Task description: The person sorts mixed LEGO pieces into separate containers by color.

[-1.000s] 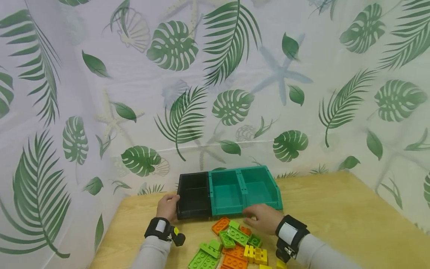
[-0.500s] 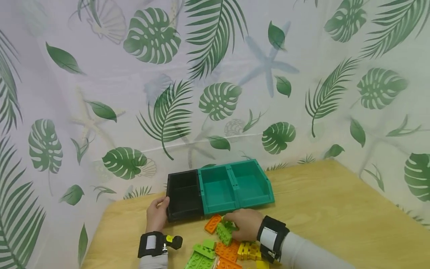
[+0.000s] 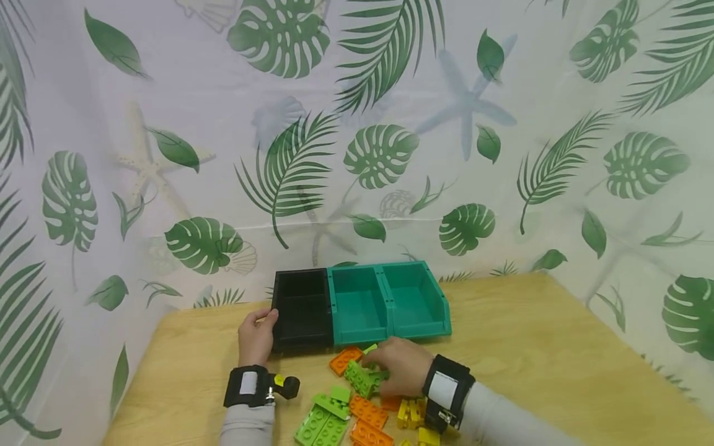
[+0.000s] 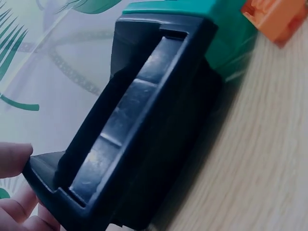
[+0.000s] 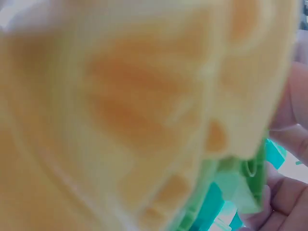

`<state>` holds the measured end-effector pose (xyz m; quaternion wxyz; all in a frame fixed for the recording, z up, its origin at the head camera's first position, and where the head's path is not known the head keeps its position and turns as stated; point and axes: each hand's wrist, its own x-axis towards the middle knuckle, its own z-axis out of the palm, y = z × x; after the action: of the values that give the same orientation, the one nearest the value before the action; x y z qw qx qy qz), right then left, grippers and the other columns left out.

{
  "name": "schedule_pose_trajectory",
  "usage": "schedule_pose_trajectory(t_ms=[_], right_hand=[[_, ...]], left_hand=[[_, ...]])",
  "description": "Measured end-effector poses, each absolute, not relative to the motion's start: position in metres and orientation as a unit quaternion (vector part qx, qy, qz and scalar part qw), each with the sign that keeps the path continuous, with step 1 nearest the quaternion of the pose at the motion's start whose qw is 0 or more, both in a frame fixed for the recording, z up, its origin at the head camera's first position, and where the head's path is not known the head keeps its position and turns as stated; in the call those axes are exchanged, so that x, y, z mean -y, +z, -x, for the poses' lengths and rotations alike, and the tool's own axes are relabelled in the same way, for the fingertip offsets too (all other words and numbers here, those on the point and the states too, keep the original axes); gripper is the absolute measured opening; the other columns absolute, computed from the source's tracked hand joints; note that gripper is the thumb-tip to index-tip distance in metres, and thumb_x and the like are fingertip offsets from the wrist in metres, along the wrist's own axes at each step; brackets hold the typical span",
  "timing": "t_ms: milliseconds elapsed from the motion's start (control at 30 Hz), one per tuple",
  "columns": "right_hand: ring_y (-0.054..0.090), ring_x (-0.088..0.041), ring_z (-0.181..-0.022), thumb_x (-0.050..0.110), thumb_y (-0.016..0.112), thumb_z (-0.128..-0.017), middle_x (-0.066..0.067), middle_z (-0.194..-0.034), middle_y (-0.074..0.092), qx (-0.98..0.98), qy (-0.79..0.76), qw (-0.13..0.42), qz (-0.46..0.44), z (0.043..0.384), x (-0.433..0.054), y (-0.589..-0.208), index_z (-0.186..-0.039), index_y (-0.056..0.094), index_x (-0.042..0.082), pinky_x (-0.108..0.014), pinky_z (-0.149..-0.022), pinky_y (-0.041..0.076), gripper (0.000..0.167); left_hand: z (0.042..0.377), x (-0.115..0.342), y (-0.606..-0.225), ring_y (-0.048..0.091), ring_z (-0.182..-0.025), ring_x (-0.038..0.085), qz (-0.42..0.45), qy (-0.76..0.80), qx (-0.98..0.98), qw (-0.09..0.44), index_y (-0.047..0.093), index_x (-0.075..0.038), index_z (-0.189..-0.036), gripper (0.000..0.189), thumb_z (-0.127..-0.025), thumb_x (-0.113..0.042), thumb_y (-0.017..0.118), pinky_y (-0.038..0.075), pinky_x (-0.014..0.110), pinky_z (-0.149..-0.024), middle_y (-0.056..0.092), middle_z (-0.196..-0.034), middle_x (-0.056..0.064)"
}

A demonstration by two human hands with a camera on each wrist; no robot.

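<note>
My left hand [image 3: 255,339] grips the left side wall of a black bin [image 3: 304,319]. In the left wrist view its thumb [image 4: 14,159] lies at the bin's corner, with the other fingers on the outside. My right hand [image 3: 404,367] is low over the toy building bricks, its fingers curled at a light green brick [image 3: 359,379]. The right wrist view has the fingertips [image 5: 262,202] against a green brick [image 5: 252,180], pinching it; a blurred yellow-orange brick [image 5: 144,96] covers most of that view. An orange brick [image 3: 346,359] lies just left of the right hand.
Two teal bins [image 3: 359,310] join the black bin in a row near the patterned wall sheet [image 3: 379,204]. Nearer the body, more green bricks [image 3: 323,424], orange bricks [image 3: 369,412] and yellow bricks [image 3: 409,414] lie on the wooden table [image 3: 519,347].
My right hand has come from the teal bin's front edge down to the green bricks and shifted some of them. The left hand stays at the black bin. The head view has swung a little.
</note>
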<state>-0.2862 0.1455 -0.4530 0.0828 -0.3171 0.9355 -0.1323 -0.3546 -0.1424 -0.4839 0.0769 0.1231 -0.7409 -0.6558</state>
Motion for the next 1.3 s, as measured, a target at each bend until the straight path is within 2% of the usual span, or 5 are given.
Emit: schedule_pose_trajectory(t_ms=[300, 500, 800, 1033, 1300], right_hand=[[0.043, -0.008, -0.066, 0.003, 0.059, -0.085, 0.003, -0.081, 0.052, -0.907, -0.296, 0.071, 0.292, 0.293, -0.181, -0.423, -0.108, 0.072, 0.01, -0.023, -0.061, 0.037, 0.028], [0.046, -0.018, -0.054, 0.009, 0.034, -0.098, -0.013, -0.09, 0.061, -0.927, -0.336, 0.068, 0.15, 0.336, -0.214, -0.397, -0.116, 0.059, 0.004, -0.029, -0.047, 0.037, 0.031], [0.049, -0.02, -0.073, 0.021, 0.03, -0.103, -0.007, -0.085, 0.056, -0.979, -0.15, 0.047, 0.132, 0.382, -0.209, -0.425, -0.101, 0.058, 0.009, -0.037, -0.072, 0.039, 0.031], [0.056, -0.04, -0.111, 0.012, 0.039, -0.102, -0.026, -0.127, 0.055, -0.983, -0.13, 0.045, 0.121, 0.391, -0.208, -0.449, -0.139, 0.048, 0.003, -0.05, -0.089, 0.046, 0.039], [0.047, -0.047, -0.127, 0.002, 0.051, -0.095, -0.03, -0.14, 0.047, -0.978, -0.133, 0.007, 0.161, 0.394, -0.208, -0.451, -0.147, 0.038, -0.001, -0.057, -0.101, 0.042, 0.054]], left_hand=[[0.354, 0.142, -0.481, 0.053, -0.079, 0.019, -0.121, -0.681, 0.721, 0.037, 0.058, 0.0, -0.127, 0.043, -0.097, -0.031, 0.061, 0.039, 0.027, -0.063, 0.059, -0.11, 0.017], [0.357, 0.142, -0.477, 0.054, -0.109, 0.034, -0.111, -0.681, 0.724, 0.033, 0.054, 0.002, -0.13, 0.047, -0.098, -0.032, 0.058, 0.041, 0.032, -0.079, 0.054, -0.13, 0.025], [0.355, 0.139, -0.48, 0.05, -0.113, 0.033, -0.112, -0.698, 0.707, 0.031, 0.053, 0.003, -0.132, 0.048, -0.099, -0.031, 0.057, 0.04, 0.038, -0.086, 0.049, -0.136, 0.025], [0.355, 0.136, -0.486, 0.052, -0.101, 0.028, -0.122, -0.709, 0.693, 0.034, 0.056, 0.002, -0.129, 0.044, -0.098, -0.03, 0.06, 0.041, 0.033, -0.078, 0.053, -0.128, 0.021], [0.36, 0.141, -0.485, 0.048, -0.108, 0.031, -0.135, -0.712, 0.688, 0.037, 0.057, 0.0, -0.129, 0.042, -0.098, -0.029, 0.06, 0.039, 0.038, -0.085, 0.051, -0.133, 0.02]])
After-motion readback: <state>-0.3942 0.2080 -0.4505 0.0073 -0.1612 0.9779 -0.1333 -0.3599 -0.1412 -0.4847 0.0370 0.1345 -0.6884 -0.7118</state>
